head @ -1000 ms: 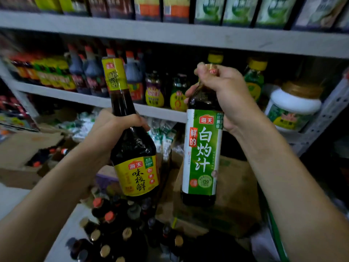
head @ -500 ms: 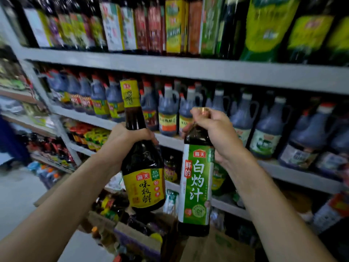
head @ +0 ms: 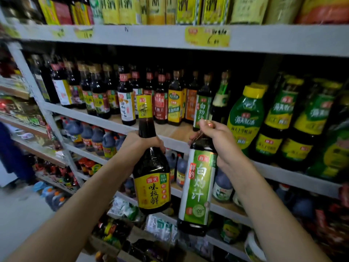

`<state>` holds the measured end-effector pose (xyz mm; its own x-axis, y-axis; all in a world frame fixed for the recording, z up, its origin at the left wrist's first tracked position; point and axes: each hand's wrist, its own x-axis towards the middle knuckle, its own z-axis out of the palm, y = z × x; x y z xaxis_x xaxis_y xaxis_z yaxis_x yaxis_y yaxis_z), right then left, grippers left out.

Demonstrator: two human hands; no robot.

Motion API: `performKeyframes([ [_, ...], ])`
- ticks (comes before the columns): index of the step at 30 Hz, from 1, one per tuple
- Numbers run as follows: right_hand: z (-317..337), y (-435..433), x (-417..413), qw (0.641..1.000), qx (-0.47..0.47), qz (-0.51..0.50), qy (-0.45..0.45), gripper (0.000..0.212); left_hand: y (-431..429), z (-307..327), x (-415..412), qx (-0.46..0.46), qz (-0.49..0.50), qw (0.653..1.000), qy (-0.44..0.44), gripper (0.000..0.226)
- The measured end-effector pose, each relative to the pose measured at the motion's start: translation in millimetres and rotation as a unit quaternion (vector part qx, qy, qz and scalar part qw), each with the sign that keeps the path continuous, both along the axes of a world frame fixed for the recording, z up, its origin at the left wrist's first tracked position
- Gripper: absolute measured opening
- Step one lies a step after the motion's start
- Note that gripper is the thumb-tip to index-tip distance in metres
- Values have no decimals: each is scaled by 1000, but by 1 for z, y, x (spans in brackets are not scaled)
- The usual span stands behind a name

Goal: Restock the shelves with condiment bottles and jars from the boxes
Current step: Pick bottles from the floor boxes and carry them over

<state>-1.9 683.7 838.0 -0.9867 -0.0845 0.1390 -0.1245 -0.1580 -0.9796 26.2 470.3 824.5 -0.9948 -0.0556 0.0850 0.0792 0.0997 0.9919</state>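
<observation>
Before the grey metal shelf (head: pixel 105 123), the left hand (head: pixel 139 146) grips an upright yellow-labelled dark glass bottle (head: pixel 151 178), while the right hand (head: pixel 217 140) clasps and hides the cap of an upright green-labelled dark bottle (head: pixel 198 186).

A grocery shop. Grey metal shelves (head: pixel 283 41) run from near right to far left, packed with rows of sauce bottles (head: pixel 126 104), and yellow price tags (head: pixel 207 37) stick to the top shelf's edge.

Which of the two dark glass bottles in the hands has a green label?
The tall slim dark bottle gripped at its neck by the right hand; the rounder bottle in the left hand is yellow-labelled.
</observation>
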Motion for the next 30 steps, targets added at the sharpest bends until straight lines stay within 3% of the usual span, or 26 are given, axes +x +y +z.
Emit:
performKeyframes([
  [4, 52, -1, -28, 1000, 2, -1, 17, 14, 0, 37, -21, -21, 11, 1000, -1, 31],
  [8, 97, -7, -63, 980, 111, 6, 165, 11, -7, 67, -45, -12, 38, 999, 6, 43],
  [11, 110, -14, -88, 956, 189, 9, 223, 16, -15, 77, -62, -16, 52, 998, 25, 33],
  [16, 92, -17, -121, 943, 255, -7, 212, 23, -28, 80, -82, -33, 71, 997, 11, 35],
  [21, 61, -19, -148, 942, 282, -50, 176, 24, -38, 77, -98, -45, 60, 997, -4, 18],
  [30, 57, -15, -181, 941, 285, -124, 135, 25, -43, 77, -117, -51, 30, 998, -11, 27],
])
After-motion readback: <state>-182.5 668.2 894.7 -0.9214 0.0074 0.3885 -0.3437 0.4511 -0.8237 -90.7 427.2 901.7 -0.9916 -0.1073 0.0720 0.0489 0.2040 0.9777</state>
